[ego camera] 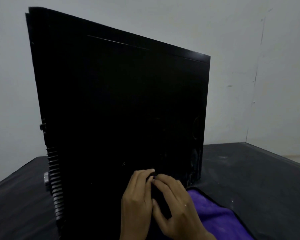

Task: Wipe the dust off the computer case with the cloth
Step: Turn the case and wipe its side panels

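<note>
Black computer case (118, 104) stands upright on a dark tabletop (249, 179), its broad side panel facing the viewer. The panel is very dark; no brand, label or writing can be read on it. Ribbed vent slats (56, 187) run down the case's lower left edge, with a small latch-like part above them. Faint circular outlines show near the panel's lower right edge.

Purple cloth (215, 215) with a dark border lies on the tabletop at the foot of the case, to the right of the hands and partly under the right wrist. No text visible on it.

Left hand (137, 201) and right hand (175, 201) are held together low in front of the side panel. Fingers of both hands are curled inward and meet over a small dark item (158, 196) between them, seemingly pinching it; it cannot be identified against the black panel, and whether it belongs to the cloth cannot be told. A small pale spot shows on one right-hand finger.

Pale grey wall (249, 66) behind, with a corner seam at right. Light scuffs mark the tabletop to the right of the case.
</note>
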